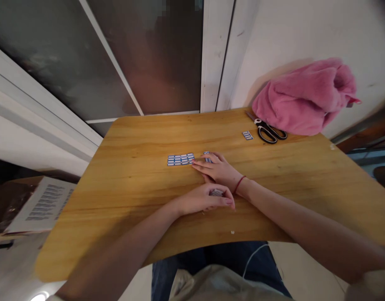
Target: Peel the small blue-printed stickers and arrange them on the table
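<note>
Several small white labels with blue borders (181,159) lie in neat rows on the wooden table. My right hand (220,169) rests palm down at the right end of these rows, its fingers stretched out and the fingertips touching the nearest labels. More blue-edged labels (207,157) show partly beneath its fingers. Closer to the table's front, my left hand (200,200) is curled around a small bunch of whitish labels (216,192), mostly hidden by the thumb and fingers.
Black-handled scissors (267,130) lie at the back right, beside a pink plush bag (302,98). A small group of blue-edged labels (247,135) lies left of the scissors. A white scrap (233,232) sits near the front edge. A cardboard box (42,205) stands left of the table (126,184).
</note>
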Demonstrator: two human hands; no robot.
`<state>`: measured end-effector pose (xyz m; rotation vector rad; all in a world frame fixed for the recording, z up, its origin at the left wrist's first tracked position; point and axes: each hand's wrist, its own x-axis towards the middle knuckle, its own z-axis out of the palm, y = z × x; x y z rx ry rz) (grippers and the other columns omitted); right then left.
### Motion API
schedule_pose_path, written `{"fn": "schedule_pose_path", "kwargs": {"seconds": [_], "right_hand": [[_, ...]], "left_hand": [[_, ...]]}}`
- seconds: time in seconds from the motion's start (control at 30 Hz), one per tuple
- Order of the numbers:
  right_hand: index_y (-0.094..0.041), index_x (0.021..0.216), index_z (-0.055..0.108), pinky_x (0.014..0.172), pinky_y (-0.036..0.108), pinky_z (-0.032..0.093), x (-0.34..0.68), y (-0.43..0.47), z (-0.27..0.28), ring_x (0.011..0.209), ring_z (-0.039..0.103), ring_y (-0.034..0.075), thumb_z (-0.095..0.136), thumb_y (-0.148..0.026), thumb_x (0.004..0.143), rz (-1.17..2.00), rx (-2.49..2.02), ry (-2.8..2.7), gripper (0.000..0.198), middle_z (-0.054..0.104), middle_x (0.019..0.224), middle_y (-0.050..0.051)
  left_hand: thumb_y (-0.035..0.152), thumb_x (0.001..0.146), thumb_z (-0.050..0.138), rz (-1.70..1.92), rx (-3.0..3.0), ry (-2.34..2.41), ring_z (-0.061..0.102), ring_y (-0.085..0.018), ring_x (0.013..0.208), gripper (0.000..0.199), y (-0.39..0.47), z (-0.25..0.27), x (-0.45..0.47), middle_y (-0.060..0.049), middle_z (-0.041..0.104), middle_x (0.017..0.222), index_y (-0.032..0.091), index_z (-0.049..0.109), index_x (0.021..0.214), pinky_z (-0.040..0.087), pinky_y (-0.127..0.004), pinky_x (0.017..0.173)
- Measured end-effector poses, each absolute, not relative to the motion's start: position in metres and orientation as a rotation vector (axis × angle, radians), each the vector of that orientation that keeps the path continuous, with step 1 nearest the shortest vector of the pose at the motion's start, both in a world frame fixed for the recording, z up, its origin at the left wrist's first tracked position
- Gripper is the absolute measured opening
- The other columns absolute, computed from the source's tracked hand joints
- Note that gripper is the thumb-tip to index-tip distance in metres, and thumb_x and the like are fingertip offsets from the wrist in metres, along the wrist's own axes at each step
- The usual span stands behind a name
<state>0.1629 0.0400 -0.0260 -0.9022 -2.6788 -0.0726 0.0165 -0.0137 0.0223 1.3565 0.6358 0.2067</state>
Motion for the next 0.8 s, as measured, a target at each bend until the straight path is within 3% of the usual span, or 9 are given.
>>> {"fn": "schedule_pose_path", "kwargs": {"seconds": [0.63,0.8], "right_hand": [[-0.024,0.132,0.048,0.104,0.048,0.029,0.1614,0.0393,-0.0273,0.123,0.039,0.024,0.043,-0.019,0.090,-0.100,-0.901,-2.730,0.043,0.050,0.137,0.002],[-0.025,0.132,0.048,0.104,0.046,0.029,0.1644,0.0398,-0.0257,0.122,0.039,0.023,0.041,-0.020,0.090,-0.025,-0.886,-2.692,0.043,0.051,0.136,0.001]], "left_hand": [[0.048,0.078,0.056,0.197,1.315,0.658,0.027,-0.006,0.051,0.033,-0.0139,0.0223,0.0173,0.006,0.033,0.057,0.016,0.061,0.085,0.021,-0.020,0.045],[0.040,0.077,0.057,0.257,1.136,0.566,0.019,-0.005,0.046,0.026,-0.0123,0.0181,0.0165,0.008,0.027,0.052,0.015,0.058,0.083,0.013,-0.020,0.043]]}}
